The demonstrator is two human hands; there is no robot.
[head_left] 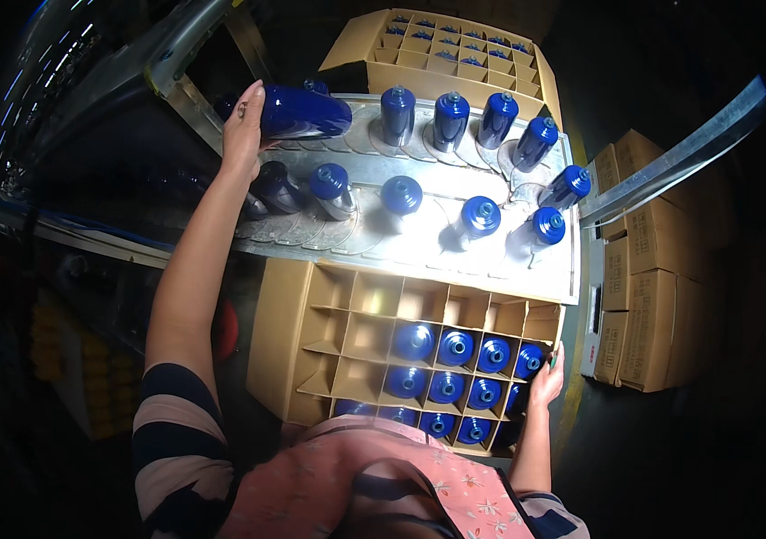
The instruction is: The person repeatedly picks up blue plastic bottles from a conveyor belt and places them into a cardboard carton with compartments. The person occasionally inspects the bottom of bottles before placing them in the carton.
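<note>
My left hand (243,130) reaches over the conveyor and is closed around a blue glass bottle (308,112), tilted on its side with its base to the right. The neck of that bottle is hidden behind my fingers. My right hand (547,379) grips the right side of an open cardboard box (277,337) in front of me, its fingers partly out of sight. Cardboard dividers split this box into cells. Blue bottles (456,348) stand upright in many cells at the right and near side; several cells at the far left hold none.
On the metal conveyor (455,264), several upright blue bottles (451,121) follow a curved chain track. Another divided box (455,81) with bottles stands behind it. A bent metal strip (679,157) juts out at right, above stacked cartons (661,292). A metal frame (194,112) rises at left.
</note>
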